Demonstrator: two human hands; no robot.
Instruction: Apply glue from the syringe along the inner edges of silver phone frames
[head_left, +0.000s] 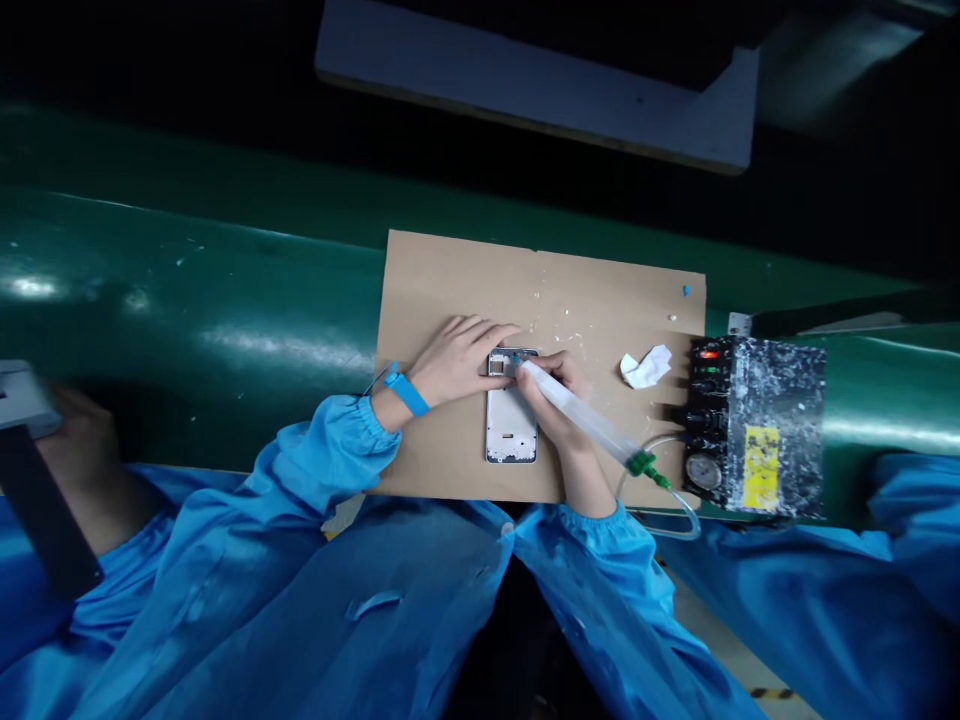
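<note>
A phone frame (511,425) lies upright in view on a brown cardboard sheet (442,280). My left hand (461,362) steadies it from the left, fingers at its top edge and thumb across its left side; the hand is closed on the frame. In my right hand (555,400) is a white dispensing syringe (581,413), slanted, its tip at the upper part of the frame. A green fitting (643,463) caps the syringe's rear end and joins a clear tube (686,515). My right fingers partly hide the syringe's front.
Right of the cardboard stands a worn black dispenser box (765,420) with a gauge and lit indicators. Crumpled white paper (646,367) and a small blue piece (685,290) lie on the cardboard. Other people's blue sleeves (915,520) show at right, and another person's hand (79,455) at left.
</note>
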